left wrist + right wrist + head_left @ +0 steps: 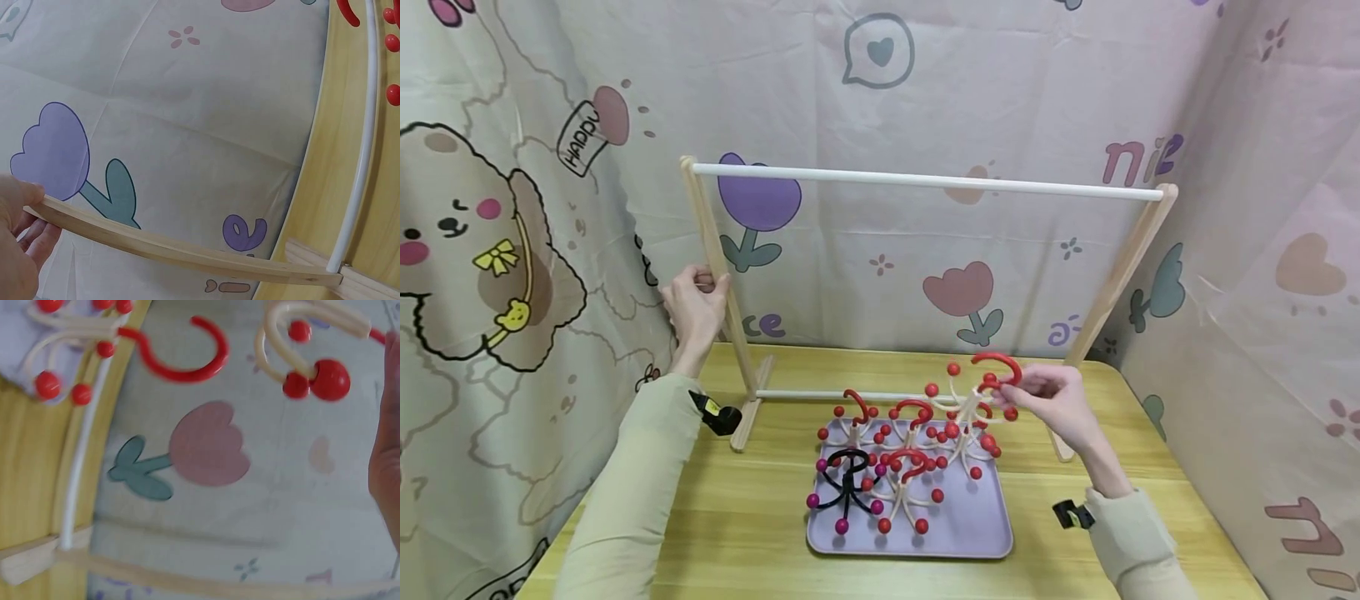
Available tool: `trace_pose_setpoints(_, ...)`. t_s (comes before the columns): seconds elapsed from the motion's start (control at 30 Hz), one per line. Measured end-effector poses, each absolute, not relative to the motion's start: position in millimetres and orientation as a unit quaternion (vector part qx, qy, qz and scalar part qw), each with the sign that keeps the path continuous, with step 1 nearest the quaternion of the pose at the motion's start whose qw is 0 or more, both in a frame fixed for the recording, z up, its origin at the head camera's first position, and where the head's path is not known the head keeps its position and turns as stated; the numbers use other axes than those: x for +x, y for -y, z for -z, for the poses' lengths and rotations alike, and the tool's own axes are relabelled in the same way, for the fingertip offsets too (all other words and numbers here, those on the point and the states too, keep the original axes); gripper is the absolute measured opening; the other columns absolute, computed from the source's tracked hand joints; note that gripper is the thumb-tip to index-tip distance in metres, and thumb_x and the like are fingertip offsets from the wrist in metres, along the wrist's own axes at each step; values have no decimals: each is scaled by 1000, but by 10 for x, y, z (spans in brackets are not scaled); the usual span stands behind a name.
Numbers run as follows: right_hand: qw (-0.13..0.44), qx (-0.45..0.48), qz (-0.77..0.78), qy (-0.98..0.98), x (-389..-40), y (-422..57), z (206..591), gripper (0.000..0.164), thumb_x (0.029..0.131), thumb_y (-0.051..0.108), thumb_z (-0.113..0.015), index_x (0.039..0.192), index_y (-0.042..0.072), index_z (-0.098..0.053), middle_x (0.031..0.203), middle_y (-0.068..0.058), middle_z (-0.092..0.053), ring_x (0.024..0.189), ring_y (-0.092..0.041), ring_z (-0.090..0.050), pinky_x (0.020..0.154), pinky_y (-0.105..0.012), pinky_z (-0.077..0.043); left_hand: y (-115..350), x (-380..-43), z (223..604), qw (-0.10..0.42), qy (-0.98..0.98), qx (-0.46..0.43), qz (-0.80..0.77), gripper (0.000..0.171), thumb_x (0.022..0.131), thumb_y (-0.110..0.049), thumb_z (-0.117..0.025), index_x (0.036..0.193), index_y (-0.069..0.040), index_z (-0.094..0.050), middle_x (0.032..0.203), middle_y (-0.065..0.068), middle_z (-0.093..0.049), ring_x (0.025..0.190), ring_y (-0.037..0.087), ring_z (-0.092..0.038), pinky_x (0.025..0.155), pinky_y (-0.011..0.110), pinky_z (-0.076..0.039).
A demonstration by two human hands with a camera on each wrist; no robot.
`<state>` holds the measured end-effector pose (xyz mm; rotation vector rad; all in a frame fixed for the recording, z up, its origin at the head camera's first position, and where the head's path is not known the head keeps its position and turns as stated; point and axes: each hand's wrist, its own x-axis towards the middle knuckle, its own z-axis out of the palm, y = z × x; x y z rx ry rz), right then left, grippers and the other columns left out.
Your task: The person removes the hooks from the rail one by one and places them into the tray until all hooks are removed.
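My left hand [694, 308] holds the left wooden upright [735, 325] of a rack, thumb on one side and fingers on the other in the left wrist view. My right hand [1060, 402] pinches a cream multi-armed hook hanger [968, 407] by its red hook [1009, 364]. Red balls tip the hanger's arms, and it is held up over the tray's back right corner. In the right wrist view only the edge of that hand [387, 444] shows, beside the hanger's curved arms [281, 325]. Below, several similar hangers and a black one [847, 483] with magenta balls stand on a lilac tray [973, 533].
A white top rod [925, 179] spans the rack between the left upright and the right upright [1116, 287]. A lower white rod [793, 394] runs behind the tray, near the wooden table's [737, 525] back edge. Patterned cloth [880, 117] hangs behind and at both sides.
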<state>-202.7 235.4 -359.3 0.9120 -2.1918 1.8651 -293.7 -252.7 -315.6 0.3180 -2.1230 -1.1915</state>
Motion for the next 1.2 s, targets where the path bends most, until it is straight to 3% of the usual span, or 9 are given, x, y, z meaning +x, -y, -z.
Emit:
trace_pose_setpoints(0.17,9,324,-593,737,-1895,-2621,3785,14,88,-14,-63,92,-5,-74,85,2,-80,73,-11,-76,61,-29,-60,2522,-2945,3153,338,814,123,456,33,96,-26,-65,115,1,-66,111,20,-67,122,35,-48,102,48,-35)
trace_pose_setpoints(0.5,-103,334,-569,745,-1864,-2736,4157,10,90,-8,-66,95,-10,-73,83,-10,-79,71,-12,-75,62,-34,-61,2516,-2955,3161,349,813,117,451,30,96,-22,-65,114,2,-67,109,21,-67,118,36,-52,102,48,-36)
trace_pose_setpoints(0.73,-134,344,-586,722,-1870,-2709,4333,11,90,-8,-65,95,-12,-73,84,-10,-79,74,-10,-76,67,-34,-62,2512,-2945,3153,349,812,120,452,31,95,-22,-65,114,3,-67,109,21,-66,119,36,-50,104,47,-34)
trace_pose_setpoints(1.0,-136,345,-588,719,-1897,-2701,4501,13,90,-6,-65,96,-16,-71,83,-32,-71,73,-12,-76,66,-36,-61,2502,-2946,3165,352,810,117,454,29,95,-21,-66,112,3,-66,105,18,-65,119,36,-47,106,48,-31)
trace_pose_setpoints(1.2,-146,325,-575,737,-1905,-2678,4576,13,90,-4,-68,96,-15,-72,84,-34,-70,73,-12,-76,67,-34,-62,2505,-2942,3166,352,810,119,453,29,95,-21,-66,112,3,-66,105,18,-65,118,36,-48,106,47,-32)
